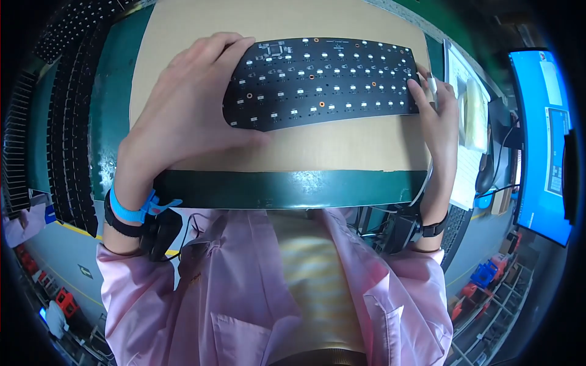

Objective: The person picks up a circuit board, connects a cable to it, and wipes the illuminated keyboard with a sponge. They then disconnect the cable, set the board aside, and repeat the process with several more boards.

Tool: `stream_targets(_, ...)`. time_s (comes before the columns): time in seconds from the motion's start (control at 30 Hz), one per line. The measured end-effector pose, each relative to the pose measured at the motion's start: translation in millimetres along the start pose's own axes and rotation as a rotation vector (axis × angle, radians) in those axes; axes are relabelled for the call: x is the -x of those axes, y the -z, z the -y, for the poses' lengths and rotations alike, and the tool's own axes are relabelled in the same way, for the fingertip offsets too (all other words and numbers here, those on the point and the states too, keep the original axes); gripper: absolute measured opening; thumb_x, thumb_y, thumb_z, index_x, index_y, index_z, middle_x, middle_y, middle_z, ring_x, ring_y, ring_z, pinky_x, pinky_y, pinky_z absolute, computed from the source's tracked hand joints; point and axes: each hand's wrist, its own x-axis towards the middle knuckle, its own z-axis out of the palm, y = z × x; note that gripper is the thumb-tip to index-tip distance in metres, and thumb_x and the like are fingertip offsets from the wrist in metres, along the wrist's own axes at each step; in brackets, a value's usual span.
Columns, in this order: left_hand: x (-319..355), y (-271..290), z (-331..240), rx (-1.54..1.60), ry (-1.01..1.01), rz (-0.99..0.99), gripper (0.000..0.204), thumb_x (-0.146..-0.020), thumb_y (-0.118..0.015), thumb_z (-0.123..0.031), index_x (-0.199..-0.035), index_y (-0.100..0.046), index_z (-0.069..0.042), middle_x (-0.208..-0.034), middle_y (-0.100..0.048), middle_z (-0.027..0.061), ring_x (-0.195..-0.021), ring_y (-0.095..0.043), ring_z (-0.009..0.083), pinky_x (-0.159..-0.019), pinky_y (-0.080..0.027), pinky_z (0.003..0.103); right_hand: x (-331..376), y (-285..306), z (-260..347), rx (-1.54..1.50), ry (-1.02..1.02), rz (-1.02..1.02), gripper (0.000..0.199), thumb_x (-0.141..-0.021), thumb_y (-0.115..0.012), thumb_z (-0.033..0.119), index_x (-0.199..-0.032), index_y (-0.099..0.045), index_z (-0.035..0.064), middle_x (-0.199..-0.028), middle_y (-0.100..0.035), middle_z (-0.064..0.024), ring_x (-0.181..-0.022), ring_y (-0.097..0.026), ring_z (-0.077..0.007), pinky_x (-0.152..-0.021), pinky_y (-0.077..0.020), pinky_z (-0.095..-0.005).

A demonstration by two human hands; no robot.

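A black keyboard circuit board point(342, 82), dotted with rows of small white parts and a few orange-ringed holes, is held over a tan cardboard sheet point(329, 146). My left hand point(189, 100) wraps the board's left end, thumb along the near side and fingers at the far edge. At the right end, my right hand point(438, 110) is closed on the board's edge with its thumb. A slim white pen-like stick point(432, 84) also shows between the right hand's fingers; its lower part is hidden. Both wrists wear bands, the left one blue over black.
Dark strips of more boards point(70, 122) stand in racks at the left. On the right are papers point(467, 177), a yellowish packet point(474, 113), a black mouse point(485, 175), a keyboard point(456, 238) and a lit blue monitor point(540, 140). The green table edge point(293, 189) lies nearest my body.
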Motion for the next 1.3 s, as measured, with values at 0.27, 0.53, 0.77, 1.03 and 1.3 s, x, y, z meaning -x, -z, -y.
stream_targets(0.27, -4, -6, 5, -0.030, 0.049, 0.046, 0.089, -0.043, -0.079, -0.020, -0.124, -0.043, -0.007, -0.119, -0.046, 0.0089, -0.108, -0.047, 0.0276, -0.091, -0.039, 0.034, -2, -9, -2, -0.201, -0.017, -0.030, 0.037, -0.081, -0.062, 0.024, -0.109, -0.057, -0.0002, -0.088, -0.054, -0.0130, -0.075, -0.056, -0.0181, -0.067, -0.0446, -0.0267)
stream_targets(0.53, -5, -9, 6, -0.037, 0.057, 0.049, 0.089, -0.044, -0.079, -0.022, -0.124, -0.043, -0.009, -0.118, -0.046, 0.0081, -0.108, -0.047, 0.0269, -0.091, -0.039, 0.035, -3, -14, -2, -0.218, -0.059, -0.076, 0.035, -0.082, -0.062, 0.023, -0.105, -0.059, -0.0034, -0.079, -0.061, -0.0072, -0.070, -0.053, -0.0104, -0.069, -0.0417, -0.0212)
stream_targets(0.77, -4, -14, 3, -0.062, 0.051, 0.035, 0.088, -0.043, -0.079, -0.026, -0.122, -0.044, -0.007, -0.117, -0.047, 0.0087, -0.108, -0.047, 0.0272, -0.090, -0.040, 0.035, 0, -13, -16, -0.309, -0.048, -0.250, 0.028, -0.086, -0.055, 0.022, -0.101, -0.061, -0.0008, -0.077, -0.054, -0.0049, -0.063, -0.045, -0.0091, -0.057, -0.0377, -0.0233)
stream_targets(1.03, 16, -28, -26, -0.061, -0.027, -0.011, 0.098, -0.047, -0.079, -0.037, -0.128, -0.035, -0.003, -0.125, -0.042, 0.0147, -0.112, -0.044, 0.0311, -0.089, -0.041, 0.037, 75, 10, 61, -0.730, -0.178, 0.374, 0.024, -0.090, -0.046, 0.019, -0.099, -0.060, 0.0025, -0.058, -0.050, 0.0049, -0.050, -0.036, 0.0001, -0.045, -0.0229, -0.0151)
stream_targets(1.3, 44, -31, -39, -0.015, -0.005, 0.039, 0.097, -0.054, -0.078, -0.035, -0.133, -0.029, -0.006, -0.133, -0.033, 0.0151, -0.114, -0.042, 0.0333, -0.090, -0.041, 0.040, 111, -10, 78, -0.980, -0.246, 0.835, 0.022, -0.091, -0.043, 0.014, -0.083, -0.057, -0.0012, -0.051, -0.047, 0.0015, -0.045, -0.039, -0.0012, -0.044, -0.0281, -0.0163)
